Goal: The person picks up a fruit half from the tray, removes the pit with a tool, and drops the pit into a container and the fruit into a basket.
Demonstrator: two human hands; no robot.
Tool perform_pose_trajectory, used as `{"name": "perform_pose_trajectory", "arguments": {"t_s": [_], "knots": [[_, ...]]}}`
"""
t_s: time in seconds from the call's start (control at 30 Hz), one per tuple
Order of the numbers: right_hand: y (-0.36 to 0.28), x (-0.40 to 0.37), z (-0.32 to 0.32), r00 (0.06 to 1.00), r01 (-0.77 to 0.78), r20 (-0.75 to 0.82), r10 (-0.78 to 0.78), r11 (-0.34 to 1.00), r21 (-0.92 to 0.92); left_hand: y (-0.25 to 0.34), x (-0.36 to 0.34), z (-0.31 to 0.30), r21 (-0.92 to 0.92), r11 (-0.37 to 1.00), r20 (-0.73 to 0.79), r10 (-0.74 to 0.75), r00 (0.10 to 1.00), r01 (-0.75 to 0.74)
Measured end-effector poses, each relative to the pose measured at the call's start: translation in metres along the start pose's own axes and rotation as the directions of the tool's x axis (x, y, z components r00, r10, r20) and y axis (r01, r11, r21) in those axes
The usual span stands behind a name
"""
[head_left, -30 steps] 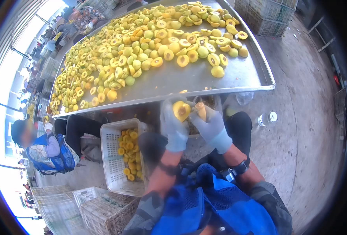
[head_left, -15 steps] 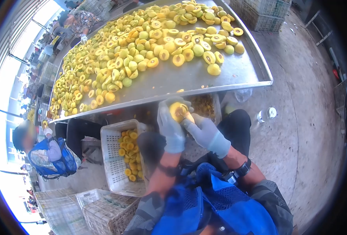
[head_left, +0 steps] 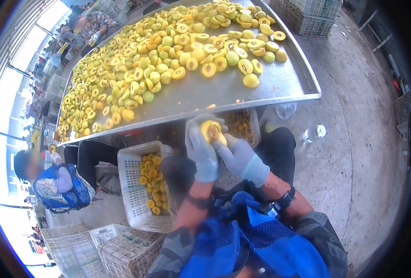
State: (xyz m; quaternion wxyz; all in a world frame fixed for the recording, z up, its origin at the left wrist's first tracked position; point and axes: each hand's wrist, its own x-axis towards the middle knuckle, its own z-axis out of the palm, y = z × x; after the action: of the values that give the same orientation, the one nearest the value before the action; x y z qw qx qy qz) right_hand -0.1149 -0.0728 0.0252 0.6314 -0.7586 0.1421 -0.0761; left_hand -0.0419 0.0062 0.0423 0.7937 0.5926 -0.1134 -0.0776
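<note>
My left hand (head_left: 200, 148), in a pale work glove, cups a yellow peach half (head_left: 210, 129) with its cut side toward me. My gloved right hand (head_left: 240, 157) is closed at the peach's lower right, with a small pale tool (head_left: 221, 139) between its fingers and the cut face. The tool's tip is hidden in the fruit. Both hands are over my lap, just off the near edge of the metal table (head_left: 191, 109). Many halved peaches (head_left: 168, 55) lie piled on that table, several showing brown pits.
Left of my knees stands a white crate (head_left: 133, 185) with peach halves inside. A bin of scraps (head_left: 240, 126) sits under the table edge. Clear jars (head_left: 314, 133) stand on the floor at right. A co-worker (head_left: 59, 180) sits at left, near stacked crates (head_left: 126, 250).
My right hand has shifted slightly inward and turned at the peach, and the pale tool shows less. My left hand keeps hold of the fruit. The view has moved a little.
</note>
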Motion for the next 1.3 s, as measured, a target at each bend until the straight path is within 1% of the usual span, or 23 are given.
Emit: {"name": "perform_pose_trajectory", "arguments": {"t_s": [0.17, 0.27, 0.37, 0.43, 0.47, 0.53, 0.63, 0.67, 0.73, 0.83, 0.87, 0.93, 0.97, 1.03, 1.07, 1.13, 1.17, 1.23, 1.3], "knots": [[-0.002, -0.001, 0.001, 0.999, -0.030, 0.044, 0.028, 0.999, 0.042, 0.002, 0.000, -0.004, -0.023, 0.999, 0.017, -0.048, 0.999, 0.048], [-0.002, -0.002, 0.000, 0.997, -0.040, 0.075, 0.035, 0.998, 0.056, 0.003, 0.001, -0.005, -0.056, 0.990, -0.041, -0.134, 0.990, 0.131], [-0.005, -0.002, -0.001, 0.994, -0.044, 0.102, 0.036, 0.996, 0.084, 0.005, 0.002, -0.003, -0.030, 0.992, -0.081, -0.123, 0.989, 0.121], [-0.004, -0.003, -0.001, 0.992, -0.062, 0.120, 0.047, 0.990, 0.128, 0.007, 0.001, -0.003, 0.011, 0.996, -0.070, -0.090, 0.993, 0.091], [-0.004, -0.003, -0.001, 0.993, -0.057, 0.113, 0.045, 0.993, 0.100, 0.008, 0.001, -0.003, 0.032, 0.997, -0.064, -0.073, 0.995, 0.075], [-0.005, -0.003, 0.000, 0.994, -0.049, 0.098, 0.044, 0.998, 0.045, 0.011, 0.001, -0.001, 0.029, 0.996, -0.070, -0.086, 0.994, 0.089], [0.000, -0.005, 0.001, 0.995, -0.040, 0.089, 0.038, 0.999, 0.027, 0.013, 0.002, 0.001, 0.014, 0.992, -0.091, -0.127, 0.988, 0.129], [-0.001, -0.005, 0.000, 0.994, -0.044, 0.107, 0.037, 0.997, 0.063, 0.014, 0.002, 0.001, 0.007, 0.989, -0.102, -0.144, 0.984, 0.146], [-0.004, -0.006, -0.002, 0.989, -0.053, 0.147, 0.033, 0.990, 0.134, 0.020, 0.001, 0.003, 0.036, 0.991, -0.092, -0.127, 0.988, 0.131], [-0.007, -0.005, -0.005, 0.982, -0.084, 0.179, 0.061, 0.988, 0.126, 0.021, 0.000, 0.003, 0.052, 0.993, -0.078, -0.102, 0.992, 0.106], [-0.010, -0.005, -0.007, 0.974, -0.117, 0.211, 0.078, 0.978, 0.175, 0.021, 0.001, 0.003, 0.053, 0.994, -0.074, -0.092, 0.993, 0.096], [-0.018, -0.009, -0.012, 0.951, -0.196, 0.286, 0.116, 0.943, 0.269, 0.017, 0.001, 0.001, 0.098, 0.995, -0.024, 0.015, 1.000, -0.013], [-0.022, -0.010, -0.015, 0.928, -0.269, 0.337, 0.157, 0.909, 0.319, 0.016, 0.001, 0.000, 0.118, 0.991, 0.002, 0.067, 0.998, -0.067], [-0.027, -0.012, -0.021, 0.871, -0.410, 0.439, 0.222, 0.820, 0.398, 0.019, 0.002, -0.003, 0.091, 0.996, 0.037, 0.015, 0.999, -0.018], [-0.027, -0.011, -0.022, 0.870, -0.405, 0.448, 0.207, 0.817, 0.410, 0.021, 0.004, -0.004, 0.077, 0.997, 0.057, -0.008, 0.998, 0.004], [-0.025, -0.012, -0.021, 0.868, -0.397, 0.463, 0.176, 0.808, 0.436, 0.019, 0.006, -0.002, 0.059, 0.998, 0.013, -0.002, 1.000, 0.001], [-0.022, -0.012, -0.018, 0.884, -0.364, 0.438, 0.162, 0.828, 0.427, 0.017, 0.006, -0.002, 0.050, 0.999, -0.009, -0.003, 1.000, 0.003], [-0.017, -0.010, -0.012, 0.912, -0.296, 0.388, 0.131, 0.866, 0.404, 0.017, 0.007, -0.005, 0.058, 0.998, 0.009, -0.011, 1.000, 0.010], [-0.021, -0.010, -0.021, 0.850, -0.407, 0.504, 0.155, 0.800, 0.441, 0.017, 0.008, -0.006, 0.090, 0.996, 0.026, 0.015, 1.000, -0.017]]}}
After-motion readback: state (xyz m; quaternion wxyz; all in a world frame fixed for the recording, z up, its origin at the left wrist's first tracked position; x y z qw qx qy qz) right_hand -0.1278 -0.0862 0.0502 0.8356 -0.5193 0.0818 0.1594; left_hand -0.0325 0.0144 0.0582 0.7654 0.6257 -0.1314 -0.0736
